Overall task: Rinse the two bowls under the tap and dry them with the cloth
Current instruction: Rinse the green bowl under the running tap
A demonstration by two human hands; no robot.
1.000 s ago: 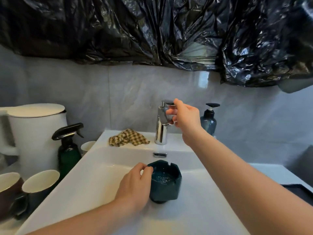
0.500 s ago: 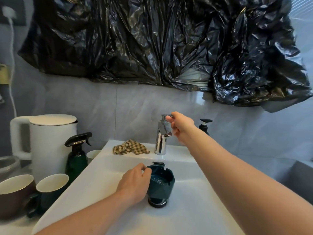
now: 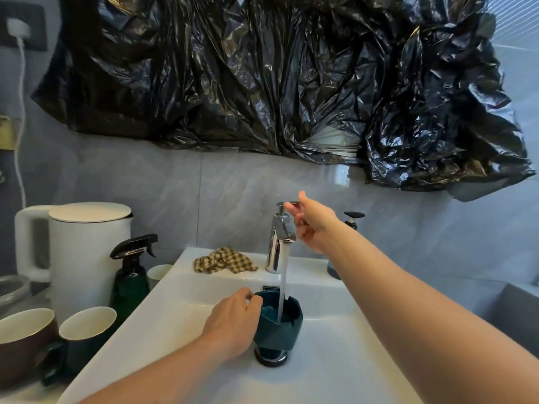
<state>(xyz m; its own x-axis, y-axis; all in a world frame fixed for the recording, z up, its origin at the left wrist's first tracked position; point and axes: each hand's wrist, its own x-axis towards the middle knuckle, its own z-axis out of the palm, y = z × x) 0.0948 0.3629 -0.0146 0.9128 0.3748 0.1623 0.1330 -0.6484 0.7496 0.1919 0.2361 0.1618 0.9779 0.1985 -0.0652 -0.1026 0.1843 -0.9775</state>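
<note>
A: What is being held by the left hand (image 3: 233,325)?

B: The dark green bowl (image 3: 278,328) is being gripped at its 9 o'clock side, fingers curled over the rim and thumb against the wall. It is being kept upright low in the white sink (image 3: 335,360), directly over the drain fitting (image 3: 271,358).

A: Is water being delivered?

B: Yes. A stream of water (image 3: 282,281) is being poured from the chrome tap (image 3: 280,237) straight into the bowl. The tap is being seen at 12 o'clock from the bowl, standing on the back ledge of the sink.

A: And the right hand (image 3: 313,225)?

B: The tap lever (image 3: 287,204) is being pinched between thumb and forefinger; the remaining fingers are being kept loosely curled below it.

A: Where is the cloth being kept?

B: The checked cloth (image 3: 224,259) is being left crumpled on the ledge, at 10 o'clock from the bowl, just beside the tap base and apart from both hands.

A: Is a second bowl being seen?

B: That cannot be told. Two cups, a brown cup (image 3: 23,342) and a dark cup (image 3: 87,325), are being noted on the counter at 9 o'clock, with a green spray bottle (image 3: 131,275) and a white kettle (image 3: 84,249) behind them. A soap dispenser (image 3: 351,220) is being partly hidden behind the right forearm, at 1 o'clock.
</note>
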